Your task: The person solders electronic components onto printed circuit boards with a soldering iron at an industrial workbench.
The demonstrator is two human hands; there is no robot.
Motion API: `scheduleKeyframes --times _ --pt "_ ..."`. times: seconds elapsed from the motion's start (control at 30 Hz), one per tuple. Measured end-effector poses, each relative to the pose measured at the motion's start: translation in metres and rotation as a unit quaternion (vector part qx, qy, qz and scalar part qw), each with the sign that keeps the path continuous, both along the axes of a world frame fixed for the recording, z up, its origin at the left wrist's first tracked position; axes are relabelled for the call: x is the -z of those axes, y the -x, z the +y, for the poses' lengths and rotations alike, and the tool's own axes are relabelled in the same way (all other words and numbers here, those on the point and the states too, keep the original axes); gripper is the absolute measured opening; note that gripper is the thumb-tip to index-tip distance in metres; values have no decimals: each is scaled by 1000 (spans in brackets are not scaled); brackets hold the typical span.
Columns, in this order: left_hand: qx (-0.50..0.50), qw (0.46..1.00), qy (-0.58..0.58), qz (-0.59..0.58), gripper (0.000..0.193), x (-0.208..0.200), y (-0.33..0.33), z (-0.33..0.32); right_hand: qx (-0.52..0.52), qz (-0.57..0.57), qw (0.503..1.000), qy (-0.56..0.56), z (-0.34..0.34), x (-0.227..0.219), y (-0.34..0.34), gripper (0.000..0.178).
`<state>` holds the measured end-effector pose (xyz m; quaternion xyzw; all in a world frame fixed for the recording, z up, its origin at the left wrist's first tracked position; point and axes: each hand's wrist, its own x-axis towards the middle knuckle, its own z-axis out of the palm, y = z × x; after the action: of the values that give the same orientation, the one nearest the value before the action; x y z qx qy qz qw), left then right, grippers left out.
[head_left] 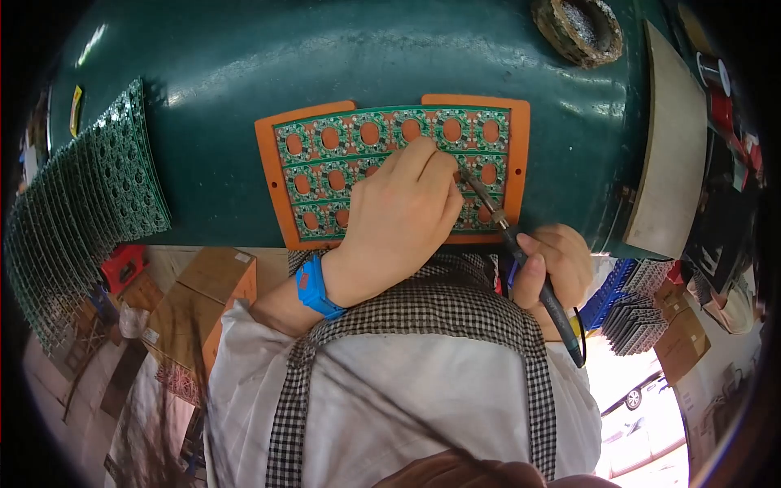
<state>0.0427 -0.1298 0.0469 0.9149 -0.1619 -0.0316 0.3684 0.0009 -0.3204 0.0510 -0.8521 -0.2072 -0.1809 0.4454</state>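
A panel of green circuit boards [386,130] with several round holes lies in an orange tray [268,175] at the table's front edge. My left hand [404,199], with a blue band on its wrist, rests over the middle of the panel. Its fingers are curled and pressed together toward the boards; whatever they pinch is hidden beneath them. In my right hand [557,264] is a soldering iron [510,233], held like a pen. The iron slants up and left, its tip down at the panel just right of my left fingers.
Many green circuit panels [89,187] stand in a row at the left. A round, crusted dish [578,31] sits at the back right, near a pale board [674,142]. Cardboard boxes [207,281] are below the table at left, a blue rack [608,293] at right.
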Motion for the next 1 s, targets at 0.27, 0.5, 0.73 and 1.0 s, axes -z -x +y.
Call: scheduleKeyframes --times 0.27,0.5,0.73,1.0 --pt "-17 998 53 44 13 -8 10 3 20 -46 999 0 -4 5 13 8" --pt "22 999 26 37 14 -5 29 6 -20 -26 999 -40 -6 6 31 10" --pt "34 999 25 26 12 -3 30 4 -30 -51 998 -14 0 6 35 9" --pt "10 999 32 20 16 -7 44 19 -21 -64 996 -60 5 9 39 8"
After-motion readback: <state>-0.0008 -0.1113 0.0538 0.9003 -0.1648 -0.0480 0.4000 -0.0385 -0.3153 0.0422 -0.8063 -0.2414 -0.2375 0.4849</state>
